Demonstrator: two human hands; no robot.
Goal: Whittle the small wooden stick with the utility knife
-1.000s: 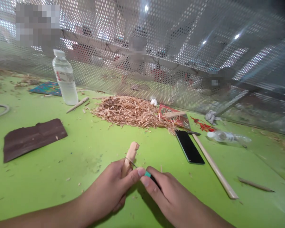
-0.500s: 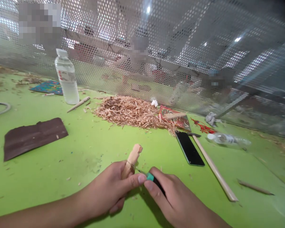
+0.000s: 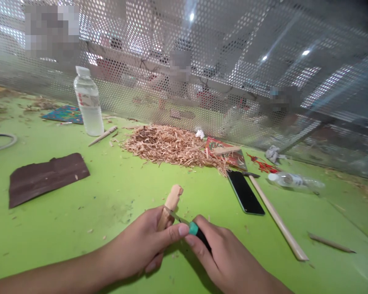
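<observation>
My left hand (image 3: 144, 241) is wrapped round the lower part of a small carved wooden piece (image 3: 173, 199), whose notched top end sticks up above the fingers. In my right hand (image 3: 227, 253) is a carving knife (image 3: 194, 228) with a black and green handle. Its thin blade lies across the wood just above the left index finger. The left thumb tip touches the knife near the green collar, close to the right fingers.
Beyond the hands lies a heap of wood shavings (image 3: 168, 145). To the right are a phone (image 3: 245, 192), a hammer (image 3: 277, 216), a pencil (image 3: 331, 243) and a lying bottle (image 3: 294, 180). A standing bottle (image 3: 90, 104) and brown sheet (image 3: 49, 177) are left. A perforated screen (image 3: 135, 81) stands behind.
The knife blade has turned slightly, and more of its flat side shows against the wood. Both hands stay almost in place. The view has shifted a little.
</observation>
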